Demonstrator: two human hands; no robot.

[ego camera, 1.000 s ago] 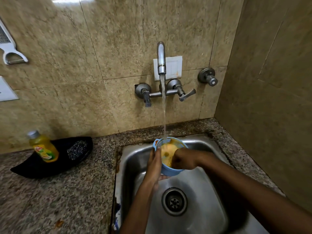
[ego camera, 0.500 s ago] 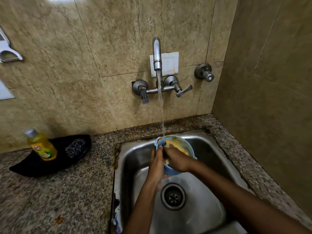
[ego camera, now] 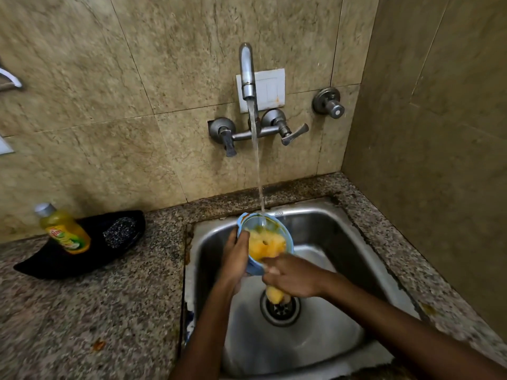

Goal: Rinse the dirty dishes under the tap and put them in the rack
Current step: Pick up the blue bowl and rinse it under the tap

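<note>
A yellow dish-soap bottle (ego camera: pixel 64 231) is lying beside a steel scrubber (ego camera: pixel 119 232) in a black tray (ego camera: pixel 41 266) on the granite counter (ego camera: pixel 90 311).

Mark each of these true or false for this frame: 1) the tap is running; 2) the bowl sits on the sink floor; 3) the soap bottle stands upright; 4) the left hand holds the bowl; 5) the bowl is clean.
1) True: water falls from the tap into the blue bowl.
2) False: it is held up, tilted, above the sink.
3) False: the soap bottle leans on a black tray.
4) True: the left hand grips its side.
5) False: yellow residue pours out past the right hand.
</note>
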